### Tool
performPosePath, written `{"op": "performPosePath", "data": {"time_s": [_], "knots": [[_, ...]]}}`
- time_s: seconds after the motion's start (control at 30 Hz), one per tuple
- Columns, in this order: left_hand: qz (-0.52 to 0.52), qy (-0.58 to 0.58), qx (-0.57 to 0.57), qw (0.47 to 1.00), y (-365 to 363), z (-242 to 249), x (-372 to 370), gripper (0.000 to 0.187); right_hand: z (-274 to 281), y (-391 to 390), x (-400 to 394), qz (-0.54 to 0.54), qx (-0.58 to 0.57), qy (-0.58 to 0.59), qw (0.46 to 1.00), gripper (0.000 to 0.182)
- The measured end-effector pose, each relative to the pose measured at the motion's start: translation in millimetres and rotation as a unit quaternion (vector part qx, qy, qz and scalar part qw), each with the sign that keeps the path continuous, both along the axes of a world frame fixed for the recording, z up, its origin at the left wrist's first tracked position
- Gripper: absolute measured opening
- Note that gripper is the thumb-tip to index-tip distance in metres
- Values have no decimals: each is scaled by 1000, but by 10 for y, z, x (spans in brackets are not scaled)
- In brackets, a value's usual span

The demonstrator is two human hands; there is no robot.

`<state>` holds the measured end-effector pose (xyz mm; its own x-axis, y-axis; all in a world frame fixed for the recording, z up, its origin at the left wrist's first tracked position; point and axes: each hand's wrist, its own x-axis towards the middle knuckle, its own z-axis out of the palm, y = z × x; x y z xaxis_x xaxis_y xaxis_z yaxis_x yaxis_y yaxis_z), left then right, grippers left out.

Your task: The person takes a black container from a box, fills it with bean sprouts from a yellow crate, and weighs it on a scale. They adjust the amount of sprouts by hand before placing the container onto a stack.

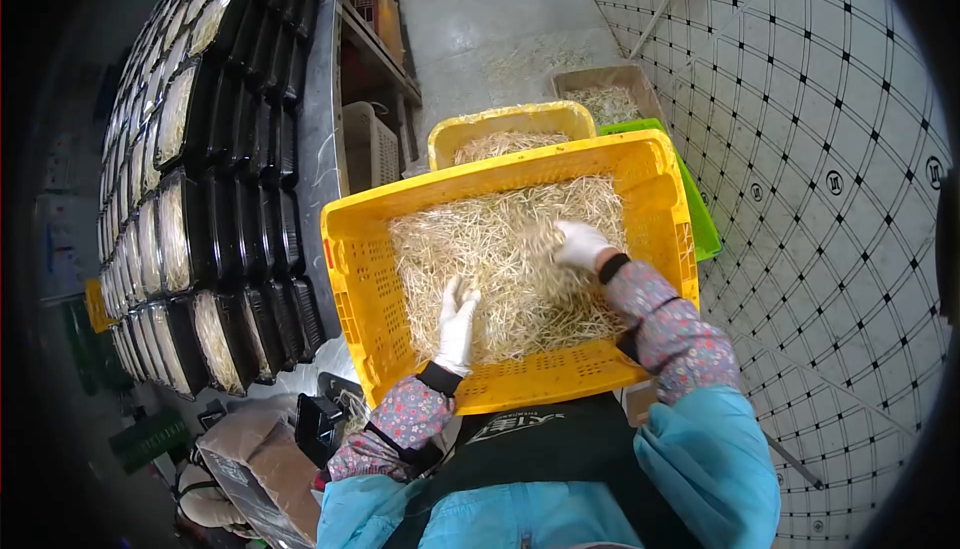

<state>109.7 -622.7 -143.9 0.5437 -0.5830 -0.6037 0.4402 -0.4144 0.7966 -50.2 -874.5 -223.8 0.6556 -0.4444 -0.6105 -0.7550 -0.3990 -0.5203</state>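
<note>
A large yellow plastic crate (365,274) in front of me holds a deep heap of thin, pale bean sprouts (455,239). My right hand (580,245), in a white glove, is above the heap on the right side, its fingers closed round a loose clump of sprouts that is smeared by motion. Near the crate's front wall, my left hand (457,329), also white-gloved, rests at the edge of the sprouts with thumb and fingers apart. No clump shows in it.
To the left, stacked black trays (185,229) of pale sprouts stand on a metal table (322,99). Behind the crate are a smaller yellow bin (510,117), a cardboard box (600,79) and a green crate (698,214). A patterned wall panel (800,199) borders the right side.
</note>
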Motion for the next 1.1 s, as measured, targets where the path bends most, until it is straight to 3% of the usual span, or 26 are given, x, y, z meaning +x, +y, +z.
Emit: {"op": "performPosePath", "data": {"time_s": [0.03,0.1,0.13,0.17,0.23,0.27,0.37,0.4,0.43,0.5,0.57,0.63,0.67,0.7,0.77,0.8,0.83,0.9,0.97,1.03,1.1], "knots": [[-23,15,-10,1000,-3,-20,4,64,56,43,-201,54,4,-22,998,73],[-35,49,-11,998,-86,23,7,64,816,40,-468,86,74,27,993,77],[-47,77,-13,996,-150,41,21,64,1076,5,-592,53,80,24,995,76],[-46,81,-10,996,-217,44,23,64,1198,-22,-726,20,86,19,996,74],[-69,95,21,993,-378,28,-14,66,1136,-69,-1072,-135,143,-160,967,69],[-83,94,19,992,-449,-21,-34,68,1458,-55,-966,-266,302,-234,885,59],[-118,95,30,988,-636,-219,-104,69,1029,103,-969,-321,267,-219,882,53],[-113,108,34,987,-674,-200,-127,71,1052,125,-963,-252,122,-176,944,49],[-111,110,33,987,-699,-199,-128,71,1079,93,-976,-250,121,-174,945,49],[-135,102,4,986,-636,-171,-127,71,1213,135,-977,-367,248,-296,846,53],[-126,119,1,985,-542,-275,-163,70,971,255,-1018,-353,276,-304,841,60],[-141,119,50,982,-471,-331,-203,70,905,448,-1007,-235,22,-148,960,65],[-139,103,-3,985,-384,-383,-249,70,900,476,-981,-251,178,-181,934,64],[-141,106,3,984,-290,-450,-283,70,791,586,-1030,-256,183,-178,932,64],[-256,-41,-25,966,-353,-566,-259,72,518,634,-1052,-13,121,-105,987,66],[-335,-150,-8,930,-466,-399,-205,78,588,548,-980,62,134,-60,987,73],[-336,-147,-9,930,-584,-405,-175,78,642,483,-914,60,135,-57,987,73],[-444,-429,1,786,-874,-472,-115,85,678,311,-760,8,8,-42,999,81],[-451,-550,22,702,-1158,-807,-77,90,441,44,-539,-65,5,-17,998,93],[-474,-567,76,669,-1365,-1076,-126,86,204,-7,-359,-104,-56,34,992,92],[-523,-480,118,694,-1393,-1109,-279,76,39,9,-348,-143,-112,89,979,91]]}}
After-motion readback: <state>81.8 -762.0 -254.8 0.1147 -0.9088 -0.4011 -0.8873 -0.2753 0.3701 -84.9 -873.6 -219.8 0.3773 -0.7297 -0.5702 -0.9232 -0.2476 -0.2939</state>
